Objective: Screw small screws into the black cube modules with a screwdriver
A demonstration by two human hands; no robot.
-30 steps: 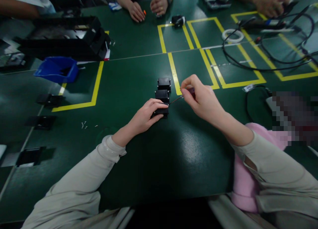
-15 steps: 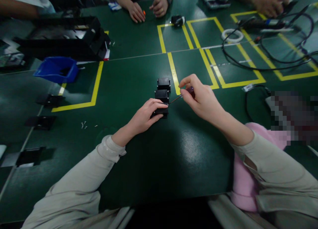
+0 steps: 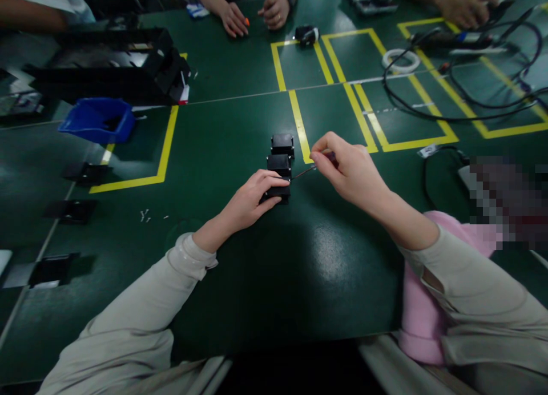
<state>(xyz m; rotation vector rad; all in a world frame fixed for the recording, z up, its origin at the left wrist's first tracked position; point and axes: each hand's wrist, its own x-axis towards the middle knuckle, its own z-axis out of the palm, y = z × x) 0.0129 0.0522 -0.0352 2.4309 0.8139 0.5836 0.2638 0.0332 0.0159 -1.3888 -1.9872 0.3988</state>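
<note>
Three small black blocks stand in a row on the green table (image 3: 240, 127). My left hand (image 3: 250, 198) is closed on the nearest black block (image 3: 280, 193), holding it down. My right hand (image 3: 349, 169) pinches a thin screwdriver (image 3: 306, 170) by its dark handle; the metal tip points left at the nearest block's top right. The middle black block (image 3: 279, 164) and the far black block (image 3: 282, 144) sit untouched just beyond.
A blue bin (image 3: 98, 119) and a long black fixture (image 3: 111, 64) lie at far left. Small screws (image 3: 145, 215) are scattered left of my arm. Black cables (image 3: 454, 92) and a white tape ring (image 3: 400, 61) sit far right. Other people's hands (image 3: 252, 15) rest at the far edge.
My right hand has shifted very slightly on the screwdriver handle, as if turning it. My left hand and the blocks have stayed put.
</note>
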